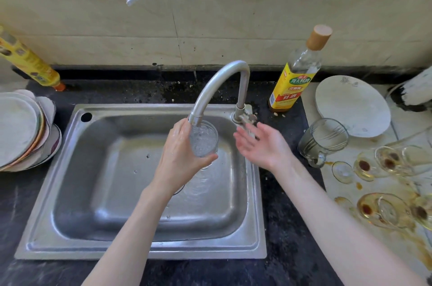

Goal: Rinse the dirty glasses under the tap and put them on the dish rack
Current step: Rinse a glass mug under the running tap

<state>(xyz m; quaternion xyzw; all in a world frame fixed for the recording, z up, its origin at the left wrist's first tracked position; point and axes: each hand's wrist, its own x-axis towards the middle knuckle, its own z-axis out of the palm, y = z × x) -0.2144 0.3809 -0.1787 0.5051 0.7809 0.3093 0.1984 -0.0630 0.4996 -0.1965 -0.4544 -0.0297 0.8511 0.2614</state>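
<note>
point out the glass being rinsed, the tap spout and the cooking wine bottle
glass being rinsed point(203, 143): head view, on its water-filled side wall
tap spout point(217, 84): head view, on the curved metal neck
cooking wine bottle point(292, 89): head view, on its yellow label

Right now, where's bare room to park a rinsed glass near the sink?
Free: the steel sink basin's left half, and the dark counter strip between the stacked plates and the curved steel tap. Crowded: the pale counter on the right, with stained small glasses, a glass mug, a white plate and the yellow-labelled bottle.
</note>
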